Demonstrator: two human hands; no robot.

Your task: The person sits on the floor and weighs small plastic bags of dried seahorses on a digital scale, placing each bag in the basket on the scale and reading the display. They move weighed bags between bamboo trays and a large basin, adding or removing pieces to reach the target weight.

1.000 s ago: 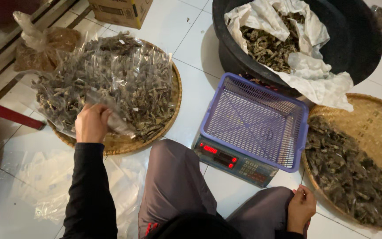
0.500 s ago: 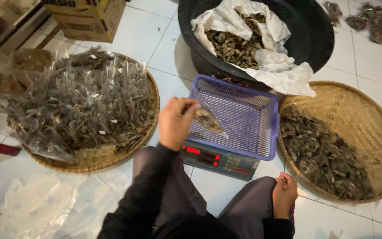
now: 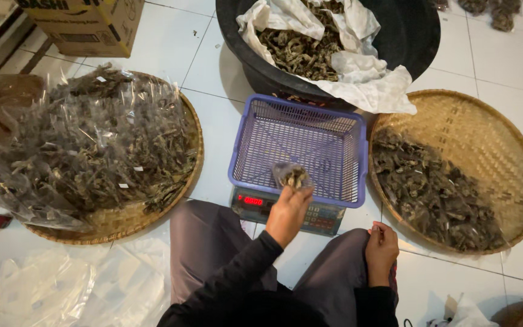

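Observation:
My left hand (image 3: 287, 213) holds a small clear packet of dark dried pieces (image 3: 292, 175) just above the near edge of a purple plastic basket (image 3: 358, 158). The basket sits on a digital scale (image 3: 255, 201) with a red lit display, on the floor between my knees. My right hand (image 3: 382, 248) rests on my right knee with its fingers curled and nothing in it. A round woven tray (image 3: 116, 225) on the left is heaped with several filled clear packets (image 3: 92, 151).
A second woven tray (image 3: 485, 127) on the right holds loose dried pieces (image 3: 431, 194). Behind the basket stands a black tub (image 3: 416, 36) lined with white sacking (image 3: 364, 82) and more dried material. A cardboard box (image 3: 86, 24) is far left; empty plastic bags (image 3: 49, 290) lie near left.
My left hand took a packet from the left tray, carried it right over the purple basket, then drew back to the basket's near edge. The right hand stayed on the knee.

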